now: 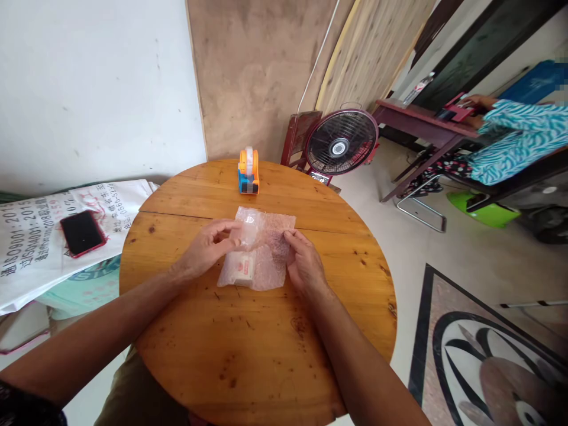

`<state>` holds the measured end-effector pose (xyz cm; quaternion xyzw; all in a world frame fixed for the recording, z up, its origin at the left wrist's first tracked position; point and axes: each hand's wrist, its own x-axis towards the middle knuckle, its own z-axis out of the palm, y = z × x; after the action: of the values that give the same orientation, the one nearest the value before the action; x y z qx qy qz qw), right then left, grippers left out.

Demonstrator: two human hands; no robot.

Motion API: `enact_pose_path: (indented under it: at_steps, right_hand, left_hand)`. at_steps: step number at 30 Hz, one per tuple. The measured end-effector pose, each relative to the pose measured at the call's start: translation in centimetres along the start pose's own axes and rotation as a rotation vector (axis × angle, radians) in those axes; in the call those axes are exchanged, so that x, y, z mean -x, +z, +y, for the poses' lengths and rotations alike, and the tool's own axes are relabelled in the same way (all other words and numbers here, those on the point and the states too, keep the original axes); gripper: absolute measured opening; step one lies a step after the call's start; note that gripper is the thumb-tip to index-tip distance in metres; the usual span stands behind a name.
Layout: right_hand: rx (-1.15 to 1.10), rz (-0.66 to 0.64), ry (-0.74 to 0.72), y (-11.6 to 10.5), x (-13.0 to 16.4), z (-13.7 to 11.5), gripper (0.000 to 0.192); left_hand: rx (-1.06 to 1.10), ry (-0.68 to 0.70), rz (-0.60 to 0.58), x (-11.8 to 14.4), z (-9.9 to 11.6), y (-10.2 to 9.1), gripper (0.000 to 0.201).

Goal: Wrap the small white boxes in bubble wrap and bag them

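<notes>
A sheet of clear bubble wrap [273,260] lies on the round wooden table in front of me. Through or beside its lower left part shows a small white box with red print [243,267]. My left hand [210,244] pinches the upper left part of the wrap, which is folded or raised there. At the right edge, my right hand [305,260] grips the wrap between thumb and fingers. Farther back on the table stands an orange and blue tape dispenser [248,171] with a roll of clear tape; neither hand touches it.
The round wooden table [266,343] has a pale wall behind it. To the left, a phone [83,233] lies on white printed sacks [124,201]. A fan [341,145] stands behind at right. Beyond it, a person in a patterned sleeve [523,130] works at another table [426,121].
</notes>
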<state>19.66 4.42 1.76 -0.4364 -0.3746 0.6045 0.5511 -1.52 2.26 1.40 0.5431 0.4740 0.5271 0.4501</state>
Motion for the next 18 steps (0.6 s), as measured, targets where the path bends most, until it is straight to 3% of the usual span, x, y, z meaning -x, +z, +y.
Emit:
enact_pose_path:
  at_steps: [2,4,8,13,18]
  right_hand:
    - [-0.021,-0.037,0.015,0.2,0.1,-0.1,0.026]
    - [-0.028,-0.089,0.02,0.4,0.2,-0.2,0.027]
    - [-0.034,-0.212,0.041,0.7,0.5,-0.4,0.03]
    - [-0.016,-0.347,0.059,0.9,1.0,-0.2,0.035]
    - [-0.012,-0.394,0.113,1.3,1.6,-0.1,0.04]
  left_hand:
    - [-0.189,0.13,0.095,0.1,-0.2,0.1,0.022]
    - [-0.229,0.19,0.094,0.2,-0.4,0.1,0.018]
    - [-0.17,0.188,-0.015,0.4,-0.9,0.5,0.019]
    - [-0.137,0.13,-0.008,0.4,-1.0,0.9,0.027]
    - [-0.06,0.104,-0.061,0.4,-0.4,0.9,0.02]
